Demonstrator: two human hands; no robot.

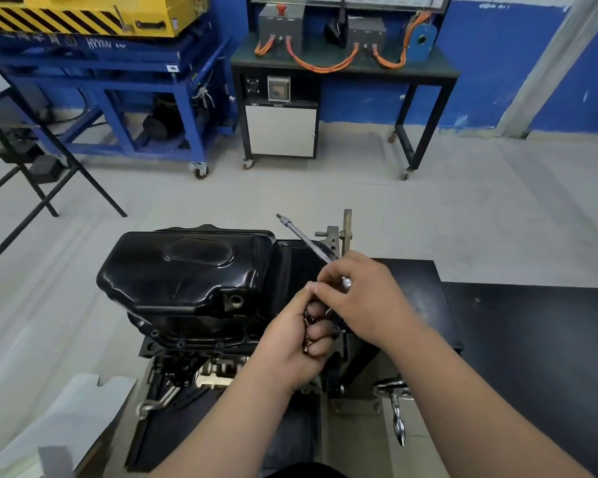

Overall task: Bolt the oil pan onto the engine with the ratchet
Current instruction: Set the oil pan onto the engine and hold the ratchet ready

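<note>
Ratchet (304,241): right hand (366,298); bolts (307,336): left hand (289,350)

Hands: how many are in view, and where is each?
2. The left hand grips small metal pieces beside the oil pan; the right hand, against it, holds the ratchet.

Auto workshop: blue lift cart (111,81), wired trainer bench (342,63), engine stand (346,236).

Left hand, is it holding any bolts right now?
Yes, the left hand grips a cluster of brownish bolts in its curled fingers, while the right hand holds the ratchet.
</note>
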